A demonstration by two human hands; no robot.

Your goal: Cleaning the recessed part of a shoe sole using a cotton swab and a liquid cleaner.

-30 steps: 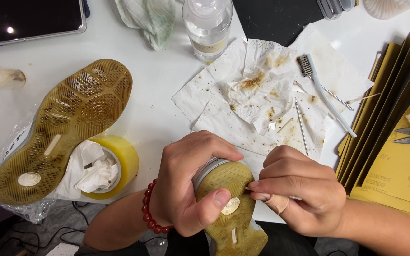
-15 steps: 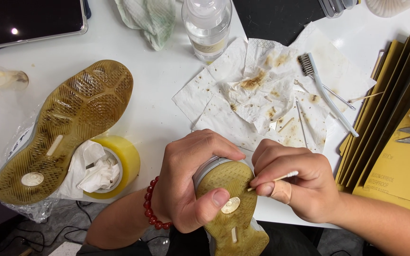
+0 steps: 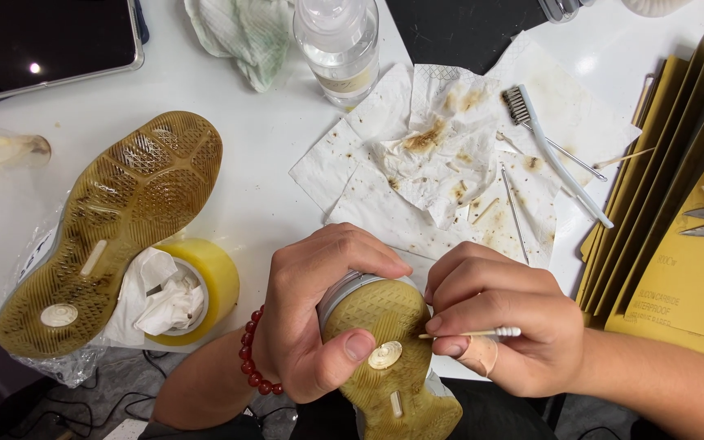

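My left hand [image 3: 319, 314] grips a shoe [image 3: 389, 367] turned sole up at the near edge of the table, thumb resting on the yellowed sole. My right hand [image 3: 503, 326] pinches a thin cotton swab [image 3: 474, 333], its tip touching the sole beside a round white disc in the tread. A red bead bracelet [image 3: 250, 358] sits on my left wrist. A plaster wraps one right finger.
A second shoe [image 3: 112, 228] lies sole up at left, leaning on a yellow tape roll [image 3: 209, 281] stuffed with tissue. Stained paper towels [image 3: 433, 163], a white brush [image 3: 560, 155], thin sticks, a clear bottle [image 3: 340, 45], a cloth, a tablet [image 3: 42, 41] and sandpaper sheets [image 3: 678, 220] cover the white table.
My right hand has turned and shifted slightly, bringing the swab into plain view with its tip against the sole. The left hand keeps its grip on the shoe.
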